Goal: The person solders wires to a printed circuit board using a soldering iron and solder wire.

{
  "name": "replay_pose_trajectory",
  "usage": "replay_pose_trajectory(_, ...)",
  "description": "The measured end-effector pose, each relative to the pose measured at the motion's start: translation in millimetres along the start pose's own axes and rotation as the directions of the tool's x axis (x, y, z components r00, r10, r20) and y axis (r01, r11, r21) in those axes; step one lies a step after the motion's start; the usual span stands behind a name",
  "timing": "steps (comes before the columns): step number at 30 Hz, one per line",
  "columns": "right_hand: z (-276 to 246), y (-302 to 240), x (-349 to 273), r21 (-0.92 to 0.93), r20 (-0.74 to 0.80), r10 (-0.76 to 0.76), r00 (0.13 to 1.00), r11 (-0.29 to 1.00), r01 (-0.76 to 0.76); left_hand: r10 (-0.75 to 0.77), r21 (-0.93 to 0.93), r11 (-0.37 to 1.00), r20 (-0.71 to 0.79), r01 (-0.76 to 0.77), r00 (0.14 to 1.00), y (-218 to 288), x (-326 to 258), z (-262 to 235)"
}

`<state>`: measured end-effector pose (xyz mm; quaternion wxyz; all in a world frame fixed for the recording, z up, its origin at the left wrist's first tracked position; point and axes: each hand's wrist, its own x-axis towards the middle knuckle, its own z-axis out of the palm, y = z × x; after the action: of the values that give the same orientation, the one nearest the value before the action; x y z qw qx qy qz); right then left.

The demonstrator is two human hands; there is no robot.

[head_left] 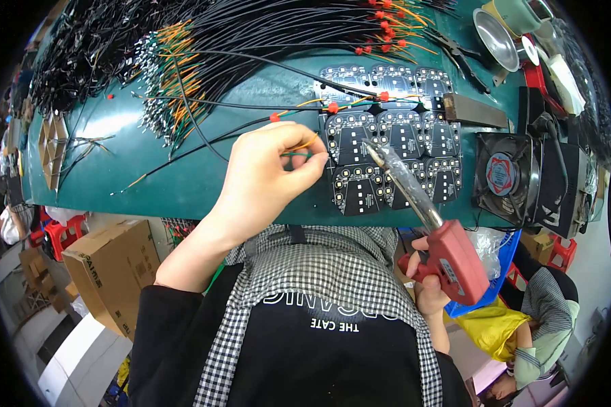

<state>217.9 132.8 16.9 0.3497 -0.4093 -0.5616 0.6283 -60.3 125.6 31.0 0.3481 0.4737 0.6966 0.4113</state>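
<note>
My left hand (268, 176) is closed in a pinch on thin orange and green wires (308, 144), just left of a panel of black circuit boards (353, 144). Beside it, black cables with red pieces (332, 108) near their ends reach across to the boards. In my right hand (429, 288), below the table's front edge, is a red soldering gun (455, 261). Its long metal barrel points up and left, with the tip over the middle row of boards. Whether the tip touches a board I cannot tell.
A large bundle of black cables (271, 30) with bared coloured ends lies across the back. Pliers (460, 57), a metal bar (475, 111) and a small fan (502, 174) stand right of the boards. A cardboard box (112, 271) is below left; another person (543, 325) sits at lower right.
</note>
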Motion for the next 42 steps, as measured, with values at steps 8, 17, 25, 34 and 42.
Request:
replay_pose_trajectory(8, 2, 4, 0, 0.035, 0.006, 0.023, 1.0, 0.999, -0.023, 0.088, 0.141, 0.986, -0.03, -0.083, 0.996, 7, -1, 5)
replay_pose_trajectory(17, -6, 8, -5, 0.141, 0.029, 0.107, 0.994, 0.984, -0.11, 0.133, 0.126, 0.984, -0.075, -0.123, 0.988, 1, -4, 16)
replay_pose_trajectory(25, -12, 13, -10, 0.049, 0.064, 0.111, 0.992, 0.992, -0.114, 0.165, 0.212, 0.967, -0.083, -0.144, 0.983, 2, -4, 15)
replay_pose_trajectory(34, -29, 30, -19, -0.295, 0.181, -0.064, 0.981, 0.949, 0.116, 0.218, 0.251, 0.95, -0.099, -0.187, 0.971, 0, -4, 17)
replay_pose_trajectory(42, -2, 0, -5, 0.027, -0.027, 0.096, 0.995, 0.995, -0.095, 0.184, 0.222, 0.962, -0.085, -0.161, 0.979, 8, -4, 12)
